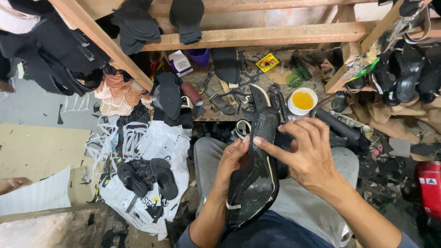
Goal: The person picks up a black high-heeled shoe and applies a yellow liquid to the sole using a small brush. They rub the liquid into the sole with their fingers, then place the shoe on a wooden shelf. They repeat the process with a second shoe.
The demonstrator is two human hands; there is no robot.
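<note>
The left hand grips the glossy black shoe sole over the lap, at six o'clock from the white bowl of yellow glue. The right hand, fingers spread, seemingly presses its forefinger onto the sole's edge.

Cramped workshop, even light w/ no strong shadows. Rough unpainted timber rack runs across the top, w/ a slanted wooden beam at left. Low cluttered wooden workbench sits under it, surface stained & scuffed. Grey concrete floor at left, partly covered by flat brown cardboard sheet & white plastic bags. Red metal cylinder at right edge.
</note>
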